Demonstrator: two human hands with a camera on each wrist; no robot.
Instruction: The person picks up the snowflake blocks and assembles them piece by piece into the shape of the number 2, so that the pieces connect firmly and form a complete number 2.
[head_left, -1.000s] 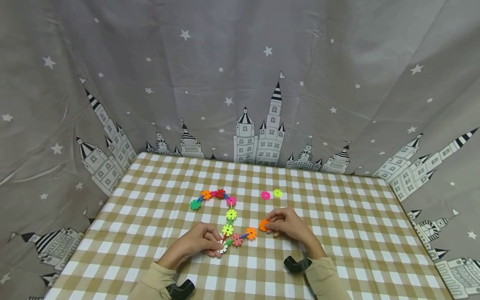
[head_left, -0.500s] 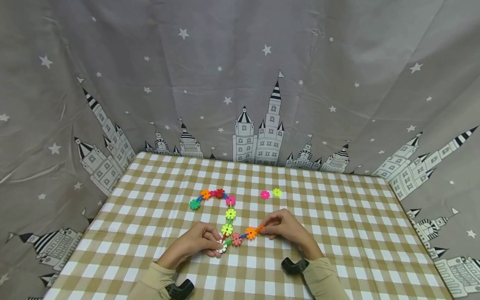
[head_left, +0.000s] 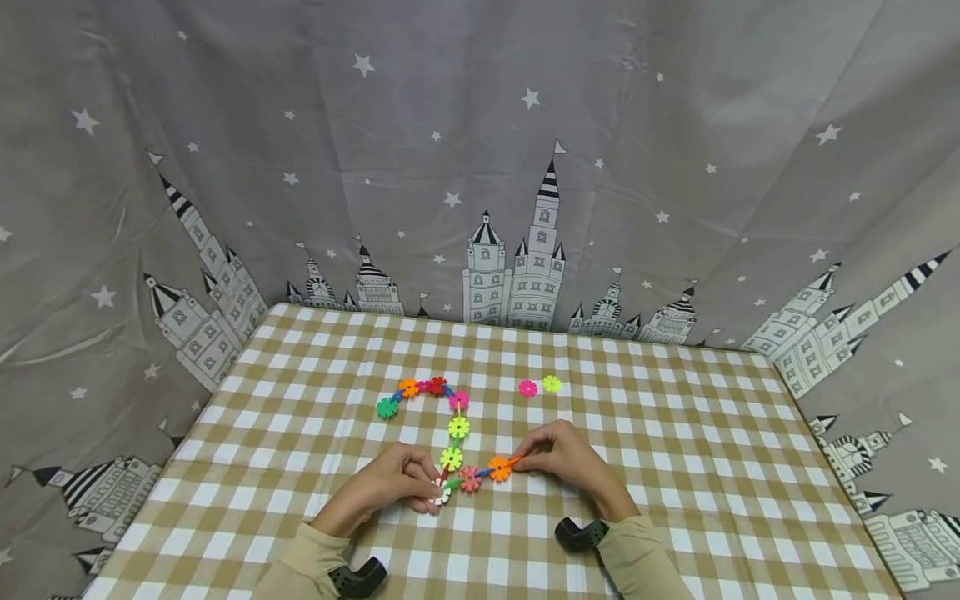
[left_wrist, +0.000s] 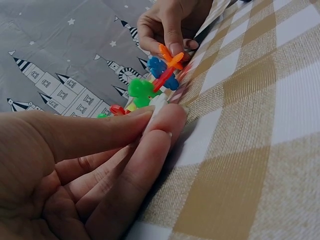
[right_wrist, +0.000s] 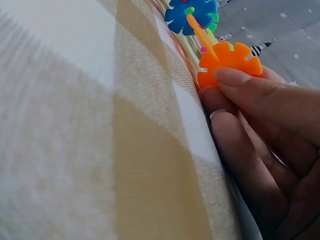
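A chain of colourful notched plastic discs curves over the checked cloth, from a green disc point(head_left: 387, 407) at its far left end to an orange disc point(head_left: 500, 468) on the right. Between thumb and fingers, my left hand point(head_left: 399, 481) pinches the white disc point(head_left: 442, 493) at the chain's near bend. My right hand point(head_left: 564, 458) pinches another orange disc point(right_wrist: 230, 65), tilted on edge and meeting the chain's orange end disc. In the right wrist view a blue disc point(right_wrist: 190, 14) stands just past it. The left wrist view shows green, blue and orange discs beyond the left fingertips.
Two loose discs, one pink point(head_left: 528, 388) and one yellow point(head_left: 552, 383), lie farther back, right of the chain. The checked tablecloth point(head_left: 712, 467) covers the table up to a grey curtain point(head_left: 420, 108) printed with castles and stars.
My right hand has moved left and slightly down, bringing its orange disc from apart to meeting the chain's end, and turning it on edge. The left hand keeps its pinch on the white disc.
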